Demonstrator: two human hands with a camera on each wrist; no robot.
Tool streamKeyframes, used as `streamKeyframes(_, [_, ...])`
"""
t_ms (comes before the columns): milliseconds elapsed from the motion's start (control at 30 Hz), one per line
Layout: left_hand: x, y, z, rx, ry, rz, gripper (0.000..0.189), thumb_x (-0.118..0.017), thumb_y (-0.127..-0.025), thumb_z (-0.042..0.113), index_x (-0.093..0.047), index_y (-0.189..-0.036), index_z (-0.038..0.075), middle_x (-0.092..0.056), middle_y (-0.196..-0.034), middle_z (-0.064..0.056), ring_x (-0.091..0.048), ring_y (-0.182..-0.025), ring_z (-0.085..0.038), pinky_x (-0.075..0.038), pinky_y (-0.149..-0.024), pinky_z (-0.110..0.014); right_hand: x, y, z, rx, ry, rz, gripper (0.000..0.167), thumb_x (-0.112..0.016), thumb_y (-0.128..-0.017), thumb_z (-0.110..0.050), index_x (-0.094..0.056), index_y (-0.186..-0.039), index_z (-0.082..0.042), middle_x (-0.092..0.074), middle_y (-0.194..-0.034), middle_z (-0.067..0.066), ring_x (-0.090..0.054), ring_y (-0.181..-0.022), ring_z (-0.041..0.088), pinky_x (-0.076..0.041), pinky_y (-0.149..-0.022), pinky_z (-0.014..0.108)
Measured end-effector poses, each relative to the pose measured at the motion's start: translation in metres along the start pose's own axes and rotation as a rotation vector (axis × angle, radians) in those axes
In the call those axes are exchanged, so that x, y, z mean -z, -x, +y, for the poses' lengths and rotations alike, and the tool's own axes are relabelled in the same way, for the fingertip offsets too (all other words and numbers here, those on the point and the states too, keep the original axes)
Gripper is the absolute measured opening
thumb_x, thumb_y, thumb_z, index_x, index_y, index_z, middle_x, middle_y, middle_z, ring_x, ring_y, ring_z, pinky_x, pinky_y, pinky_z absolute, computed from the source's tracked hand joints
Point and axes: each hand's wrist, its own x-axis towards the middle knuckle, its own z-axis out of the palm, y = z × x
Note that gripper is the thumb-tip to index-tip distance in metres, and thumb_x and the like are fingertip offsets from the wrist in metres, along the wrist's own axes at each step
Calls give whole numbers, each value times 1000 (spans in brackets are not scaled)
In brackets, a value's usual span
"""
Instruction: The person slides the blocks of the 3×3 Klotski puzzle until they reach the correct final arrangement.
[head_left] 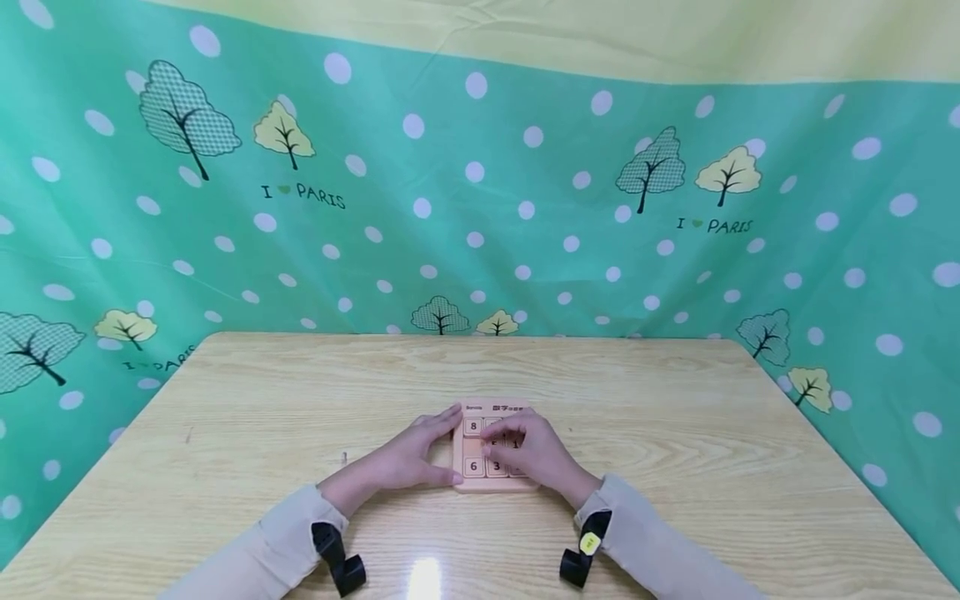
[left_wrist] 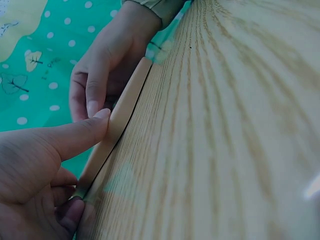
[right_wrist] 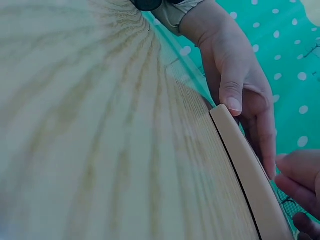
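A pink number slide puzzle (head_left: pixel 474 486) lies flat on the table, with printed tiles in a raised frame. Tiles 8, 6 and 3 are readable; a gap shows in the left column between 8 and 6. My left hand (head_left: pixel 405 454) grips the frame's left side, thumb at the near corner and fingers at the far one. Over the tiles is my right hand (head_left: pixel 536 450); its thumb and index fingertips are at the middle row beside the gap, a little apart, around a partly covered tile. This hand hides most of the right column.
The light wooden table (head_left: pixel 300 383) stretches around the puzzle. Behind it hangs a green dotted curtain (head_left: pixel 480 192) with printed trees. A black wrist camera (head_left: pixel 341 562) is strapped to the left sleeve and another camera (head_left: pixel 577 567) to the right.
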Motion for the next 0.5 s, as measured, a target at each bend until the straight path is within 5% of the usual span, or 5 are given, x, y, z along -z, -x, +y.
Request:
streamKeyframes(200, [0,0,0,-5,9,0,94,-78,-74,37,-29,-147,5,-17,-157,-3,-21,-139,-31,-20,-113,-51,-2,-7,3,-41,42,89,20,-76,-80,-18,-74,-99,-16,-63,-99,-3,-47,-90,15,-41,-79,29])
streamKeyframes(500, [1,0,1,-10,21,0,93,-78,-74,37,-29,-147,5,-17,-157,-4,-21,-139,-31,-20,-113,-51,-3,-17,4,-4,35,78,20,-76,-78,-12,-74,-98,-13,-65,-104,1,-52,-99,17,-42,-88,38])
